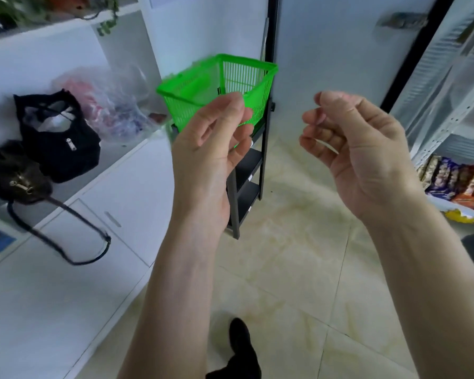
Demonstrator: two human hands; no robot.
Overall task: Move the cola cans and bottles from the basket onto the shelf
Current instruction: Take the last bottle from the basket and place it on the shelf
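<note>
A green plastic basket stands on top of a narrow black rack against the far wall. I see no cans or bottles inside it from here; its contents are hidden by its walls and my left hand. My left hand is raised in front of the basket, fingers loosely curled, holding nothing. My right hand is raised to its right, palm toward me, fingers loosely curled and empty. A white metal shelf stands at the right edge.
A white counter on the left carries a black bag, a dark furry bag with a strap and clear plastic bags. Snack packets lie on the lower level of the white shelf. Tiled floor spreads between.
</note>
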